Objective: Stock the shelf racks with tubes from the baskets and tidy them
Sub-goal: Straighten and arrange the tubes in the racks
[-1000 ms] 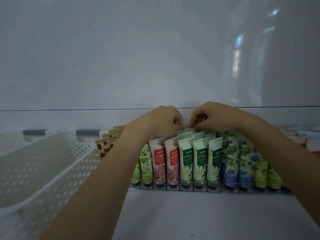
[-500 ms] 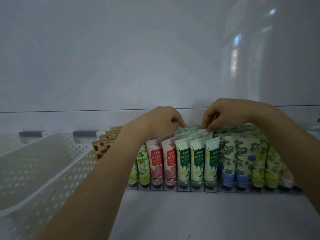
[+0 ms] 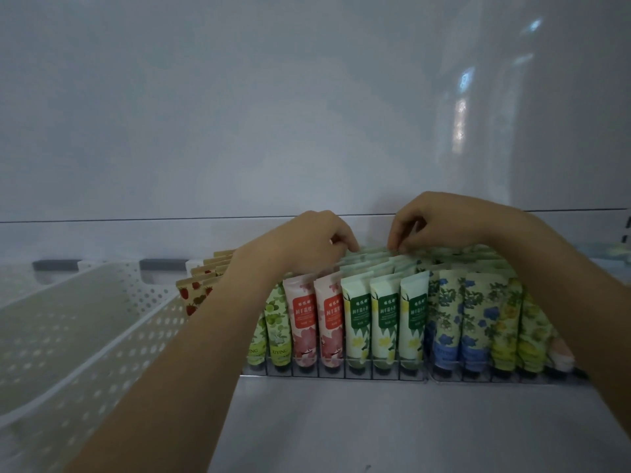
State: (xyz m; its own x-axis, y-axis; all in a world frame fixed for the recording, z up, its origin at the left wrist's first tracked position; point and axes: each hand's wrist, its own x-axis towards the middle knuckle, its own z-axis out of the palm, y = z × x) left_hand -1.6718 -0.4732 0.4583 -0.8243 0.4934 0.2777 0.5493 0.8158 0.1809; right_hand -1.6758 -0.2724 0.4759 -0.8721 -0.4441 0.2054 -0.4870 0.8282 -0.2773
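A wire rack [image 3: 454, 376] on the shelf holds rows of upright tubes: strawberry tubes [image 3: 194, 295], lime tubes [image 3: 278, 322], pink tubes [image 3: 304, 319], white tubes with green labels [image 3: 384, 315], blue-flower tubes [image 3: 447, 319] and yellow-green tubes [image 3: 505, 322]. My left hand [image 3: 307, 240] reaches over the pink rows, its curled fingertips pinching the top edges of green-label tubes at the back. My right hand [image 3: 440, 220] pinches the top of a back green-label tube with thumb and finger. The rear tubes are mostly hidden.
A white perforated basket [image 3: 112, 339] lies tilted at the left, beside the rack. The white shelf surface [image 3: 375, 425] runs in front of the rack. A glossy white back panel [image 3: 307, 114] rises behind. More tubes show blurred at the far right edge.
My right hand has slid a little to the right, away from the left hand, along the tube tops. The left hand has stayed over the same rows.
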